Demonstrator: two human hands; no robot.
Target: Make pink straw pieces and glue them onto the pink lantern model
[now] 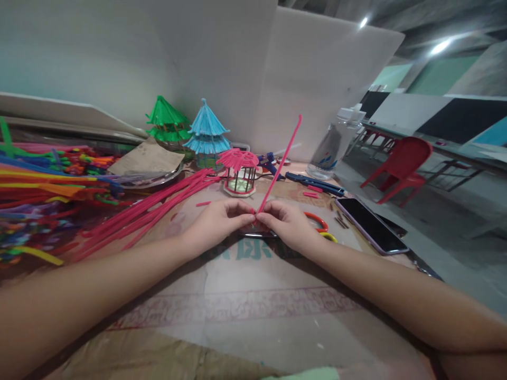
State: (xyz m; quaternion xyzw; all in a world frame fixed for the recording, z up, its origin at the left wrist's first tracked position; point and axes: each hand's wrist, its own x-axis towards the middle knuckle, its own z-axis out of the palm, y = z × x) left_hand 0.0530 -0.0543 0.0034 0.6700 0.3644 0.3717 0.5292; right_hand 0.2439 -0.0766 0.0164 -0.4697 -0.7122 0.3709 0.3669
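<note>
A long pink pipe cleaner [280, 166] slants up and to the right from between my fingertips. My right hand [285, 220] pinches its lower end. Close against it, my left hand [226, 216] has thumb and forefinger pressed together on a small pink bit at the same pipe cleaner's lower end. Just behind my hands stands a small pavilion model [239, 171] with a pink roof, brown posts and a pale base. Scissors [317, 221] with orange and yellow handles lie by my right hand, partly hidden.
Pink pipe cleaners [158, 203] and a multicoloured pile [43, 184] lie left. Green [168, 119] and blue [206, 132] pavilion models stand behind. At right are a glue gun [270, 162], a blue-handled tool [315, 182], a bottle [332, 145] and a phone [371, 225].
</note>
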